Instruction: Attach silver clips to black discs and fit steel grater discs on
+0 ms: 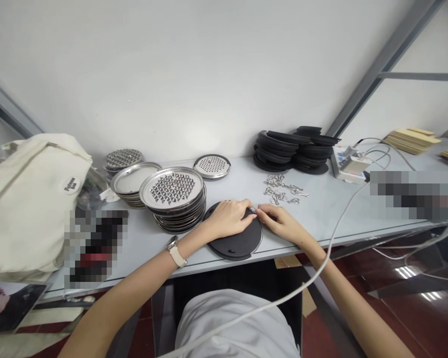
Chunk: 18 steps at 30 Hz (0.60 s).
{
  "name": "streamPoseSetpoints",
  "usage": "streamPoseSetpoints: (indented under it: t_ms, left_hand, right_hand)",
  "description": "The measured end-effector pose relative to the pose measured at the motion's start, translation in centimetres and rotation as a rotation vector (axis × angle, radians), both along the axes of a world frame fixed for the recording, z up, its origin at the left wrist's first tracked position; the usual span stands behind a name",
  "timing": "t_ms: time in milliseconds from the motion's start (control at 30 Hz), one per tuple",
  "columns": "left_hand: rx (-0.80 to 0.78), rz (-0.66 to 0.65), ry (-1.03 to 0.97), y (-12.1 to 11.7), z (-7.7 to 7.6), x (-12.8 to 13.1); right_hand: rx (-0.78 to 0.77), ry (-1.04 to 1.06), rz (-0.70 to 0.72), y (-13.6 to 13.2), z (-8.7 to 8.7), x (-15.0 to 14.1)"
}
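A round black disc (239, 242) lies near the table's front edge, with a small dark hole toward its lower side. My left hand (231, 218) rests over its upper part, thumb and forefinger closing at the disc's upper right rim. There my right hand (281, 223) pinches a small shiny metal clip (252, 210) from the other side. Fingertips partly hide the clip, so how it sits on the rim cannot be made out. Beyond my right hand is a loose pile of bent metal wire clips (278, 191).
Left of the disc stand stacked round metal graters (173, 191) and metal plates (134, 179). One grater disc (212, 165) lies at the back. Black rings (276, 149) are piled back right, beside a power strip (347, 166). A white cable (332, 243) crosses in front of my right forearm.
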<state>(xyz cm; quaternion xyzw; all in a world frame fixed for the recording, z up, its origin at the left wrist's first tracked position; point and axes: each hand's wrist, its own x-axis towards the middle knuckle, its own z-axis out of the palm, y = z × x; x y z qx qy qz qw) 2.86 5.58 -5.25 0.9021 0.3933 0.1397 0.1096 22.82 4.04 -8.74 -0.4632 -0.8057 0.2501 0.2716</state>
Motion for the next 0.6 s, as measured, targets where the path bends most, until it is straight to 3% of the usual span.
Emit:
streamPoseSetpoints:
  t_ms: [600]
  left_hand:
    - [-0.027, -0.002, 0.015, 0.0, 0.04, 0.06]
  right_hand:
    - [-0.021, 0.029, 0.003, 0.07, -0.06, 0.05]
